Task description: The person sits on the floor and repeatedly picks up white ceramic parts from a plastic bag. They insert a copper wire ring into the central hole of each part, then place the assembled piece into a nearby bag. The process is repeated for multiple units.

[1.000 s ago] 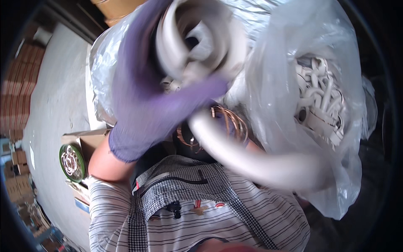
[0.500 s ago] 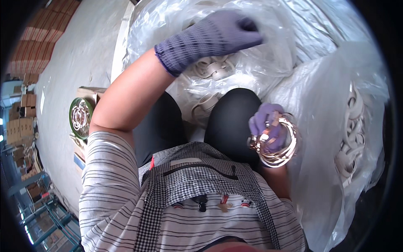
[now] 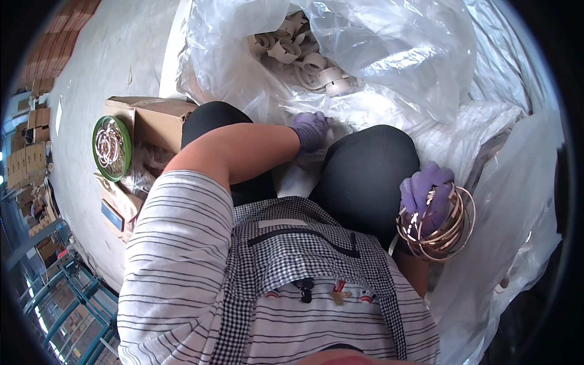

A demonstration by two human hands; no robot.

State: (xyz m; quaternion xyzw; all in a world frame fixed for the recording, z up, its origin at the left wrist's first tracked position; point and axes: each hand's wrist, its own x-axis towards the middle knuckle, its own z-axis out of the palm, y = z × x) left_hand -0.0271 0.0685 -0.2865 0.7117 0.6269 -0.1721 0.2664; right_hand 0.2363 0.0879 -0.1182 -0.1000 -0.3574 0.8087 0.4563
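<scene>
View down a seated person's lap, with directions read from the middle of the view. At three o'clock, beside the knee [image 3: 368, 176], the purple-gloved right hand [image 3: 427, 198] is grasping a loose bunch of coppery rings [image 3: 460, 238], which hang around and below the fingers. Just above the middle, toward twelve o'clock, the left hand [image 3: 312, 131], gloved alike, reaches between the knees to the near side of a clear bag [image 3: 389, 48]. Its fingers curl; whether that grip pinches anything, I cannot tell. White curved parts [image 3: 304, 58] show in the bag at twelve o'clock. A second bag [image 3: 486, 261] stands at four o'clock. At nine o'clock, more coppery rings [image 3: 108, 146] lie in a green dish [image 3: 128, 149], beside a carton [image 3: 167, 125]. The person wears a checked apron [image 3: 298, 243].
</scene>
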